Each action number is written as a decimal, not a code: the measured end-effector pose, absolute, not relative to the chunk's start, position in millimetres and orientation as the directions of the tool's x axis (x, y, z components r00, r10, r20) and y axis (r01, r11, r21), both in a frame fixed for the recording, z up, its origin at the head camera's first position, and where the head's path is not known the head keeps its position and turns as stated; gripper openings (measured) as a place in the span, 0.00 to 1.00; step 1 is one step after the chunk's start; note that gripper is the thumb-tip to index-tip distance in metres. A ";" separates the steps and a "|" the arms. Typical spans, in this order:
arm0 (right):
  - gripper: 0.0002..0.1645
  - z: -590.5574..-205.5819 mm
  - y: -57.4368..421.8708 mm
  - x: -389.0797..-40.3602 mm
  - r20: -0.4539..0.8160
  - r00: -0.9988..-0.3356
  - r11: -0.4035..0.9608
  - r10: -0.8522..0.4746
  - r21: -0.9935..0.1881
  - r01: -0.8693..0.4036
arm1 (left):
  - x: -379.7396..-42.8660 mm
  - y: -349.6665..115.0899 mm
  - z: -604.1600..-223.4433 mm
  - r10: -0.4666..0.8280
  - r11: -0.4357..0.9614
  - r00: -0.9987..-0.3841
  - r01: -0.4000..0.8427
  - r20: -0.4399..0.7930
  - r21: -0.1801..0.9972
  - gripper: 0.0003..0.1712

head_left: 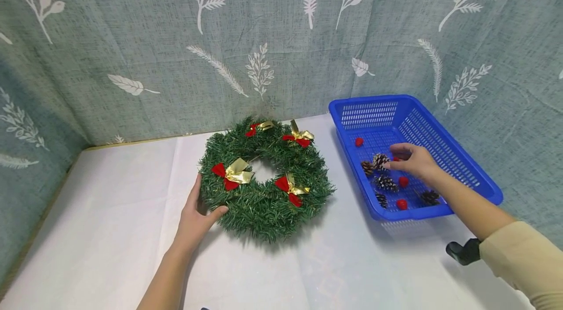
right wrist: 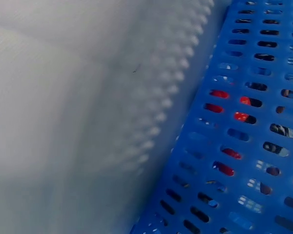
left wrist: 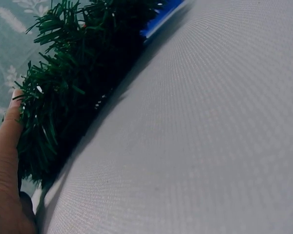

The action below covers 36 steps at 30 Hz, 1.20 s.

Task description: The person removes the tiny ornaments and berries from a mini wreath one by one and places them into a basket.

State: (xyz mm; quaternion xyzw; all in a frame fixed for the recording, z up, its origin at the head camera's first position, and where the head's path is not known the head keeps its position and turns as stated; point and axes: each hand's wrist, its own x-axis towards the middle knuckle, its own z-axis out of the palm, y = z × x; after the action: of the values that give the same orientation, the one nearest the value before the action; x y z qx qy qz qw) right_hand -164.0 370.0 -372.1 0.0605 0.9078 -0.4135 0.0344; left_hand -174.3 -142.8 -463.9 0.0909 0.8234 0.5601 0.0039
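A green tinsel wreath (head_left: 264, 217) with several red and gold bows lies on the white table. My left hand (head_left: 195, 219) holds its left edge, thumb at the front rim and a finger along the outer side. In the left wrist view, a straight finger (left wrist: 10, 122) lies against the wreath's greenery (left wrist: 68, 87). Over the blue basket (head_left: 356, 168) hovers my right hand (head_left: 413, 161), thumb and fingers apart. Close to its fingertips is a white-tipped pine cone (head_left: 380, 160). The right hand is out of sight in the right wrist view, where the slotted basket wall (right wrist: 244, 136) fills one side.
In the basket lie a second frosted pine cone (head_left: 386, 183), a brown pine cone (head_left: 367, 168), a dark cone (head_left: 429, 197) and several red pieces (head_left: 401, 204). A patterned grey-green curtain (head_left: 272, 26) stands behind the table (head_left: 119, 207). A black device (head_left: 464, 251) is at my right wrist.
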 end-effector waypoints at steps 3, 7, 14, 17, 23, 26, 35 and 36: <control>0.42 -369.8 369.4 -163.0 -0.103 -0.991 0.623 0.082 -0.771 0.132 | -174.3 -142.7 -464.0 0.155 0.353 -0.983 0.145 0.095 0.924 0.59; 0.43 -367.8 368.0 -161.4 -0.094 -0.993 0.597 0.074 -0.793 0.119 | -173.7 -142.7 -464.1 0.145 0.370 -0.985 0.138 0.089 0.919 0.59; 0.41 -365.9 366.9 -159.8 -0.050 -0.995 0.554 0.083 -0.828 0.088 | -172.8 -141.8 -463.7 0.145 0.361 -0.986 0.135 0.088 0.922 0.59; 0.40 -364.7 365.6 -158.2 -0.027 -0.997 0.546 0.078 -0.835 0.066 | -172.5 -141.9 -463.5 0.145 0.352 -0.986 0.133 0.087 0.927 0.59; 0.39 -360.2 361.9 -151.1 0.038 -0.997 0.503 0.069 -0.864 0.002 | -170.7 -142.6 -464.6 0.138 0.343 -0.987 0.127 0.084 0.931 0.58; 0.38 -357.6 360.8 -147.0 0.061 -0.996 0.474 0.059 -0.880 -0.026 | -168.0 -142.8 -466.1 0.135 0.330 -0.988 0.111 0.069 0.937 0.57; 0.27 -350.0 355.5 -137.8 0.214 -0.976 0.281 0.048 -0.940 -0.193 | -170.7 -145.5 -454.9 0.168 0.212 -0.975 0.177 0.143 0.961 0.54; 0.26 -348.5 354.7 -136.3 0.230 -0.972 0.261 0.046 -0.942 -0.211 | -171.4 -145.6 -453.4 0.167 0.205 -0.972 0.196 0.163 0.959 0.53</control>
State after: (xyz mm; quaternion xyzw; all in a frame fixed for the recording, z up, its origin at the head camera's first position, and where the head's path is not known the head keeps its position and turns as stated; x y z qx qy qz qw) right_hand -136.3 354.7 -348.5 -0.0522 0.7870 -0.6055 -0.1061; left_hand -171.4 -145.6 -453.4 0.1169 0.7761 0.6196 -0.0116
